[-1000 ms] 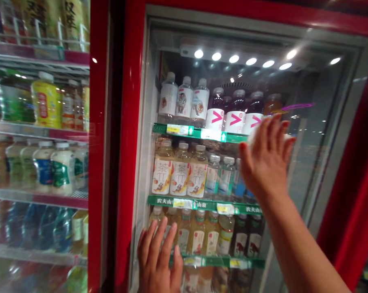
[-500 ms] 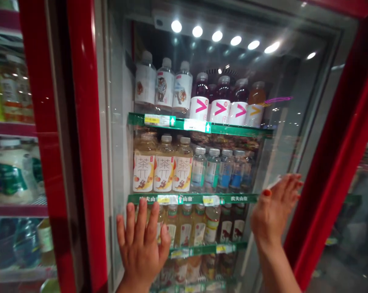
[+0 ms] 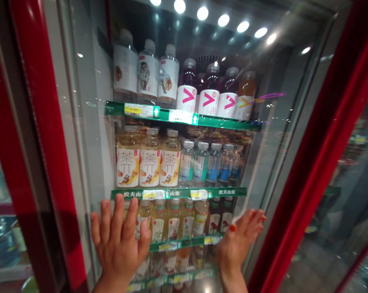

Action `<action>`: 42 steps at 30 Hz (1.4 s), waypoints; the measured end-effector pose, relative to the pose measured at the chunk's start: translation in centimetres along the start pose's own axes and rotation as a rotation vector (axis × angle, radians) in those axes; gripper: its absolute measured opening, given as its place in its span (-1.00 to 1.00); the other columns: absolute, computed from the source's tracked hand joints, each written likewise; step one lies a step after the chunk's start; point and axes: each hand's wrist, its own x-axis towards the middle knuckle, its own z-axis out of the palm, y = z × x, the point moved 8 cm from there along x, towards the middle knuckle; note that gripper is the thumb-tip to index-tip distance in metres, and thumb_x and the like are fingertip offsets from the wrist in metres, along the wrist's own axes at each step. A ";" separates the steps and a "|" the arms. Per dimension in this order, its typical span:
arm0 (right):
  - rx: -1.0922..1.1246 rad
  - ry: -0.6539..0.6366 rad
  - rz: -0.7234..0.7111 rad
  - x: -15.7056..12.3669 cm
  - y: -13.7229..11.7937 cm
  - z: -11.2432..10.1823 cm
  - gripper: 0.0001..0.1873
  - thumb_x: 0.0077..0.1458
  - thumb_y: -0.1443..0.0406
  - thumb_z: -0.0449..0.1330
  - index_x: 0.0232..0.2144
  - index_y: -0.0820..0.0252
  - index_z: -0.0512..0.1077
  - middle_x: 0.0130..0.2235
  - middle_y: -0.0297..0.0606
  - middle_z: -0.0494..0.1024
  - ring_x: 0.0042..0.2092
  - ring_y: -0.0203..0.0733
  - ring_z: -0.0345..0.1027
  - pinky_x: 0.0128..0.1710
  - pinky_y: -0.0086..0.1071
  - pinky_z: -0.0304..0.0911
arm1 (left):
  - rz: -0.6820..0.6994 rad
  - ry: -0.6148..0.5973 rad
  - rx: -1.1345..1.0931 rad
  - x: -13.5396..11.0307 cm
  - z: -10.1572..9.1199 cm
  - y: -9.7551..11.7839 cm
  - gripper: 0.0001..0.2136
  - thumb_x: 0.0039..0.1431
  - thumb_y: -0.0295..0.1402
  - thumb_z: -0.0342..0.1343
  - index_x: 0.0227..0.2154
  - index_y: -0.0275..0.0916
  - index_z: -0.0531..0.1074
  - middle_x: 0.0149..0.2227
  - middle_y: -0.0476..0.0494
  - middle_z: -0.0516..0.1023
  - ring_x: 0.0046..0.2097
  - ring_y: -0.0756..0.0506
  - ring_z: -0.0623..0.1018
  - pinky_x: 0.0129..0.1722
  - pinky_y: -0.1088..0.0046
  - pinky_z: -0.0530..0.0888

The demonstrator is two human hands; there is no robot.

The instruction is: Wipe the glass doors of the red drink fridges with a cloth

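Observation:
My left hand (image 3: 118,240) is raised at the lower left, fingers spread, before the glass door (image 3: 268,150) of a drinks fridge. Whether its palm touches the glass I cannot tell. My right hand (image 3: 240,240) is up at the lower right, edge-on, fingers stretched out and somewhat blurred. A small whitish patch shows beside its thumb, too unclear to name. Behind the glass, bottles of peach-coloured tea (image 3: 149,167) stand on the second shelf (image 3: 208,193). Clear tiger-label bottles (image 3: 147,75) and dark purple drinks (image 3: 209,99) fill the top one.
A red frame post (image 3: 306,171) runs slanting along the right side, another red post (image 3: 46,134) along the left. Small blue-label bottles (image 3: 214,165) stand beside the tea. More bottles (image 3: 174,224) line the lower shelves. Blurred shelves of goods (image 3: 3,244) show at far left.
The view has shifted closer and turned to the right. Both hands appear further left in the picture, the right one also lower. Their fingers stay outstretched, and the bottles keep their places.

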 end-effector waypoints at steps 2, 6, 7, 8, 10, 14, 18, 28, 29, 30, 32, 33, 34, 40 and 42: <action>0.072 -0.035 -0.234 -1.8 -5.4 0.5 -0.08 0.25 0.22 -0.02 0.61 0.20 -0.07 0.62 -0.23 -0.09 0.64 0.16 -0.34 0.60 0.34 -0.31 | -0.001 -0.004 0.000 0.1 0.0 0.0 -0.24 0.37 -0.38 0.18 0.56 -0.20 0.04 0.65 -0.09 -0.07 0.65 -0.25 -0.05 0.66 0.07 -0.13; 0.129 -0.018 -0.471 -5.2 -7.8 -1.1 -0.04 0.13 0.19 0.02 0.58 -0.20 0.02 0.55 -0.80 0.05 0.62 -0.24 -0.23 0.61 -0.26 -0.19 | 0.008 -0.004 -0.012 0.0 -0.1 -0.2 -0.23 0.35 -0.42 0.18 0.56 -0.20 0.05 0.65 -0.11 -0.06 0.65 -0.26 -0.04 0.66 0.05 -0.11; 0.099 -0.015 -0.397 -4.7 -5.6 -1.4 -0.04 0.17 0.20 0.01 0.60 -0.10 -0.04 0.58 -0.68 -0.03 0.62 -0.22 -0.28 0.61 -0.23 -0.25 | 0.013 -0.006 -0.013 0.0 0.0 -0.2 -0.23 0.35 -0.42 0.18 0.56 -0.21 0.05 0.65 -0.12 -0.05 0.65 -0.27 -0.04 0.66 0.04 -0.11; 0.064 -0.011 -0.292 -3.9 -2.9 -1.6 -0.05 0.22 0.21 0.00 0.62 0.04 -0.11 0.61 -0.49 -0.13 0.63 -0.14 -0.35 0.62 -0.13 -0.31 | 0.017 -0.007 -0.012 -0.1 0.1 -0.2 -0.23 0.34 -0.42 0.18 0.56 -0.22 0.06 0.64 -0.13 -0.05 0.65 -0.28 -0.04 0.66 0.03 -0.11; 0.004 0.002 -0.079 -2.0 1.6 -1.7 -0.08 0.33 0.21 -0.06 0.62 0.22 -0.27 0.63 -0.19 -0.34 0.62 0.04 -0.49 0.61 0.17 -0.33 | 0.021 -0.009 -0.007 -0.3 0.3 -0.3 -0.22 0.34 -0.41 0.19 0.56 -0.22 0.05 0.65 -0.13 -0.05 0.65 -0.29 -0.04 0.66 0.02 -0.11; 0.019 -0.061 -0.078 -2.2 -1.7 0.2 -0.13 0.39 0.16 -0.11 0.62 0.27 -0.23 0.63 -0.05 -0.24 0.63 0.26 -0.41 0.54 0.48 -0.29 | 0.012 -0.022 -0.011 -0.4 0.5 -0.4 -0.22 0.35 -0.39 0.18 0.56 -0.22 0.03 0.65 -0.12 -0.08 0.66 -0.29 -0.08 0.66 0.03 -0.11; 0.159 -0.143 -0.534 -7.5 -10.2 -0.3 -0.24 0.31 0.14 0.00 0.53 -0.19 0.18 0.56 -0.68 0.11 0.62 -0.15 -0.16 0.62 -0.05 -0.19 | -0.002 -0.048 -0.010 -0.3 0.3 -0.3 -0.21 0.36 -0.40 0.15 0.58 -0.21 -0.02 0.66 -0.07 -0.14 0.66 -0.25 -0.14 0.67 0.03 -0.17; 0.170 -0.122 0.089 -1.5 1.4 0.6 -0.20 0.49 0.17 -0.13 0.62 0.15 -0.30 0.65 -0.07 -0.40 0.65 0.33 -0.57 0.47 0.68 -0.43 | 0.003 -0.038 0.060 -0.1 0.2 0.2 -0.24 0.37 -0.41 0.11 0.57 -0.24 -0.01 0.64 -0.15 -0.13 0.66 -0.27 -0.11 0.67 -0.11 -0.05; 0.201 -0.155 -0.001 -2.3 -1.2 1.0 -0.20 0.50 0.12 -0.07 0.62 0.11 -0.23 0.65 -0.13 -0.31 0.65 0.27 -0.52 0.53 0.55 -0.45 | 0.002 -0.028 0.059 0.0 0.1 0.2 -0.25 0.38 -0.41 0.10 0.57 -0.23 0.00 0.64 -0.13 -0.12 0.66 -0.26 -0.10 0.67 -0.07 -0.05; 0.236 -0.188 -0.145 -3.7 -4.1 1.1 -0.19 0.49 0.09 0.01 0.62 0.08 -0.15 0.65 -0.19 -0.22 0.66 0.17 -0.47 0.59 0.38 -0.47 | 0.003 -0.014 0.057 0.0 0.0 0.2 -0.26 0.38 -0.41 0.09 0.57 -0.22 0.01 0.64 -0.11 -0.12 0.66 -0.24 -0.10 0.67 -0.04 -0.05; 0.296 -0.240 -0.419 -7.1 -7.8 0.7 -0.19 0.45 0.07 0.14 0.59 -0.02 -0.03 0.62 -0.36 -0.05 0.66 -0.05 -0.37 0.63 0.07 -0.47 | 0.023 0.013 0.058 -0.2 -0.1 0.4 -0.25 0.37 -0.43 0.10 0.57 -0.17 0.02 0.64 -0.05 -0.13 0.66 -0.22 -0.11 0.68 0.02 -0.05; 0.309 -0.255 -0.499 -8.4 -7.9 0.3 -0.20 0.43 0.08 0.17 0.58 -0.06 0.01 0.61 -0.42 -0.01 0.65 -0.12 -0.33 0.64 -0.01 -0.47 | 0.035 0.018 0.063 -0.5 -0.2 0.4 -0.24 0.36 -0.44 0.11 0.57 -0.15 0.01 0.65 -0.03 -0.15 0.66 -0.22 -0.12 0.67 0.03 -0.05; 0.306 -0.260 -0.524 -9.0 -6.9 0.0 -0.19 0.42 0.11 0.19 0.58 -0.07 0.03 0.60 -0.43 0.00 0.65 -0.12 -0.32 0.63 -0.02 -0.46 | 0.047 0.017 0.067 -1.0 -0.2 0.6 -0.23 0.35 -0.45 0.11 0.57 -0.14 0.02 0.65 -0.02 -0.16 0.66 -0.22 -0.12 0.67 0.05 -0.04; 0.216 -0.176 0.045 -1.1 5.8 -0.8 -0.17 0.47 0.18 -0.04 0.62 0.06 -0.29 0.65 -0.26 -0.41 0.64 0.38 -0.57 0.51 0.58 -0.48 | 0.107 -0.074 0.076 -6.3 0.3 1.9 -0.28 0.39 -0.43 -0.02 0.57 -0.22 -0.01 0.65 -0.05 -0.10 0.65 -0.19 -0.01 0.65 0.15 -0.03; 0.230 -0.151 0.087 0.3 4.2 -0.7 -0.19 0.48 0.19 -0.11 0.62 0.15 -0.29 0.65 -0.20 -0.41 0.64 0.38 -0.59 0.51 0.57 -0.50 | 0.122 -0.087 0.079 -7.9 0.4 2.2 -0.29 0.41 -0.41 -0.05 0.58 -0.26 -0.05 0.66 -0.09 -0.14 0.65 -0.20 -0.06 0.65 0.14 -0.07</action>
